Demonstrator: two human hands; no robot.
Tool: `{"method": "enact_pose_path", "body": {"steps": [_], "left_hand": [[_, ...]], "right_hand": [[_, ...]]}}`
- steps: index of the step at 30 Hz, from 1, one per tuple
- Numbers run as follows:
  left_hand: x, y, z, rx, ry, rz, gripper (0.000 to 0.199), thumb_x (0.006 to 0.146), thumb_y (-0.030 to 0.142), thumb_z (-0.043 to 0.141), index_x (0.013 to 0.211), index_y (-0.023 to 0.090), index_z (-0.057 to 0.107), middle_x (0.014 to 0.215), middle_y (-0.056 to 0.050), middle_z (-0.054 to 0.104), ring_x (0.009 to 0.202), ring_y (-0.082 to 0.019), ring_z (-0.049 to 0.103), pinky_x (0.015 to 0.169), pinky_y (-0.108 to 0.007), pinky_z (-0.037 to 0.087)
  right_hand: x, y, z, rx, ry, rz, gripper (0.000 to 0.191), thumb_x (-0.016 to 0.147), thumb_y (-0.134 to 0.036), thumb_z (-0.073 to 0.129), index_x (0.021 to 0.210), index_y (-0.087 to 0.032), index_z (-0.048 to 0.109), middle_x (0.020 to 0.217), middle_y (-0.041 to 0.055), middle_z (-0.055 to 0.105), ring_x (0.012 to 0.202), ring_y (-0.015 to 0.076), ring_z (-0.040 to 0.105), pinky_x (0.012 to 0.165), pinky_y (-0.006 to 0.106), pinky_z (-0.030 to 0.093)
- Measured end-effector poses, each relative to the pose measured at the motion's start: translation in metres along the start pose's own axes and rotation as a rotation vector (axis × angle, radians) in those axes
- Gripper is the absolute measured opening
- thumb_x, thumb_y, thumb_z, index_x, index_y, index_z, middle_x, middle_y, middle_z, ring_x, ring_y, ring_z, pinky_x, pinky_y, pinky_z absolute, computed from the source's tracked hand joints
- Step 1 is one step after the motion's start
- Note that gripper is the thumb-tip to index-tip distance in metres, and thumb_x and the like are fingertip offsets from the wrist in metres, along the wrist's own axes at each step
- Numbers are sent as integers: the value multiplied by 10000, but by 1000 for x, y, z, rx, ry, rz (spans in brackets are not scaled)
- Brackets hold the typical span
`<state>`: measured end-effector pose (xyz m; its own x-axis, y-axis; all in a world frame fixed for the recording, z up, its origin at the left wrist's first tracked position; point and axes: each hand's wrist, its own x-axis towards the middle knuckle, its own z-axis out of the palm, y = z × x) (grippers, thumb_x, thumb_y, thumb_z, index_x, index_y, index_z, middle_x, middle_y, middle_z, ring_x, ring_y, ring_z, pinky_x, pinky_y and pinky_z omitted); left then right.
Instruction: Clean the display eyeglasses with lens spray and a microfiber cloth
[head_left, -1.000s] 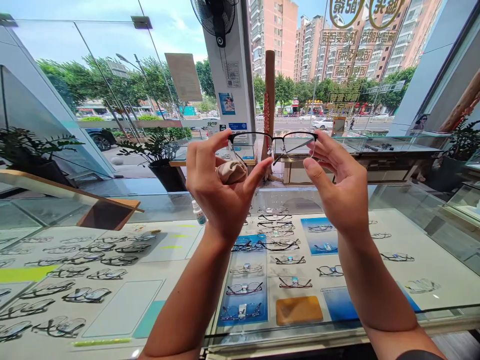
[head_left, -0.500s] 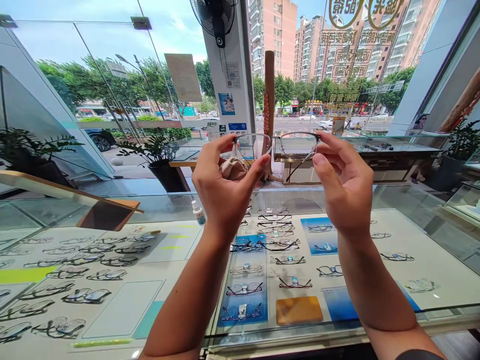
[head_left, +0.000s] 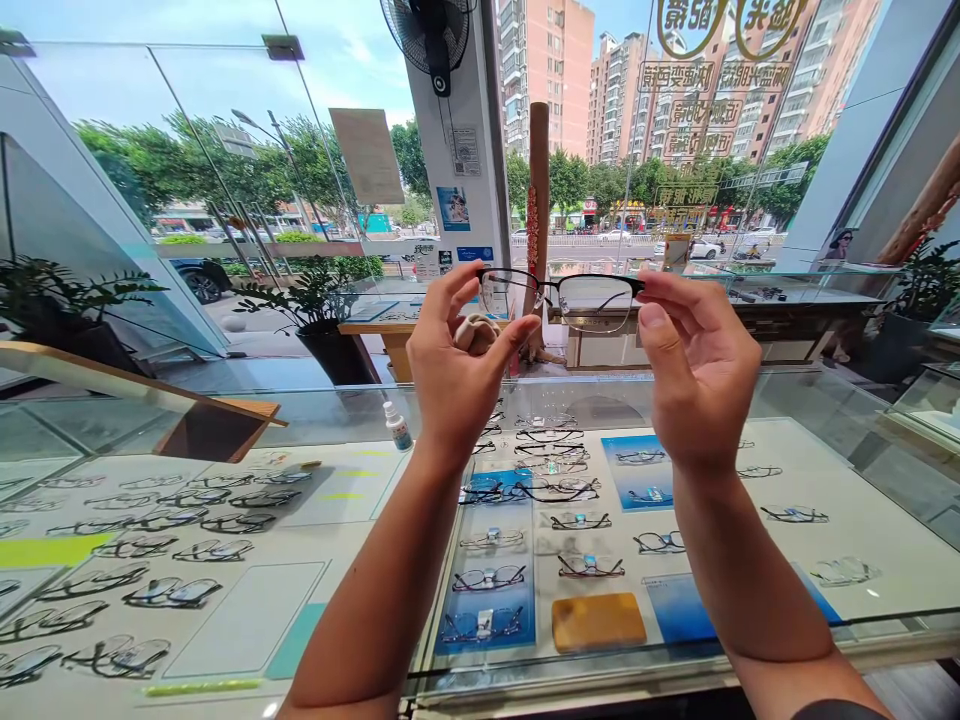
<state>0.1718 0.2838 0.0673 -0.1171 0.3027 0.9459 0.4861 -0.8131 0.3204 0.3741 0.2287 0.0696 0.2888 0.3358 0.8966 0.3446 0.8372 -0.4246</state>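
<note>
A pair of glasses (head_left: pixel 559 284) with a dark upper rim is held up in front of me, above the glass counter. My left hand (head_left: pixel 461 360) pinches its left end and also has a crumpled beige cloth (head_left: pixel 477 334) tucked in its fingers. At the other end, thumb and fingers of my right hand (head_left: pixel 694 360) grip the frame near the hinge. Both lenses face forward, and a thin temple shows through the right lens.
Under the glass counter (head_left: pixel 562 655) lie rows of glasses and an orange-brown case (head_left: pixel 598 620). A small white bottle (head_left: pixel 397 426) stands beyond my left forearm. At the left, a wooden-edged board (head_left: pixel 202 425) juts over the counter.
Both hands have shifted slightly right. The glasses have turned, so their dark upper rim shows more clearly and the temple hanging below the right lens now appears behind it.
</note>
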Motion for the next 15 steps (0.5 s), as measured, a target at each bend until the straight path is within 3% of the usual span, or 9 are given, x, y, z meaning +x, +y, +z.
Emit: {"method": "enact_pose_path", "body": {"steps": [7, 15], "left_hand": [[-1, -2, 0, 0, -6, -17, 634, 872, 527, 879, 1420, 344, 618, 1399, -100, 719, 1190, -269, 728, 773, -357, 631], [-7, 14, -1, 103, 147, 128, 662, 852, 624, 874, 1360, 264, 649, 1330, -96, 714, 1240, -309, 691, 836, -488, 614]], "right_hand": [[3, 4, 1, 4, 19, -5, 249, 1025, -415, 642, 1196, -293, 777, 1212, 67, 755, 1152, 254, 725, 1054, 477, 605], [11, 35, 4, 155, 13, 134, 280, 1023, -510, 661, 1143, -281, 767, 1137, 49, 775, 1079, 221, 756, 956, 412, 628]]}}
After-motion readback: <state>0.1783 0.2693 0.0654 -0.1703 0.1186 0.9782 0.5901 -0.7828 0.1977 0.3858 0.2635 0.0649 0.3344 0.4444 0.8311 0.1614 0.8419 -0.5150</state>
